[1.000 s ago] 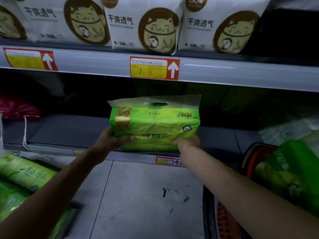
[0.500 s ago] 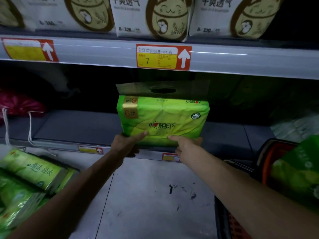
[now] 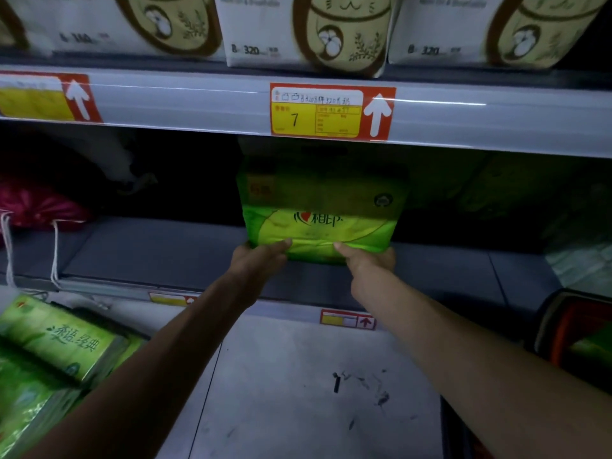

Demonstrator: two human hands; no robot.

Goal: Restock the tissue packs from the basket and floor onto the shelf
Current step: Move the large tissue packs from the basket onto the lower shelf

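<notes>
Hands first: my left hand (image 3: 261,260) and my right hand (image 3: 367,263) both pinch the bottom edge of the green tissue pack (image 3: 321,207). It stands up straight inside the lower shelf (image 3: 149,250), under the price tag (image 3: 331,112); I cannot tell if it sits on the shelf yet. I should push it back slowly, keep it level, set it flat, then let go. More packs (image 3: 56,339) wait on the floor (image 3: 298,392)

A shop aisle; price labels (image 3: 332,112) on shelf edges (image 3: 496,120), stocked packs (image 3: 308,31)
</notes>
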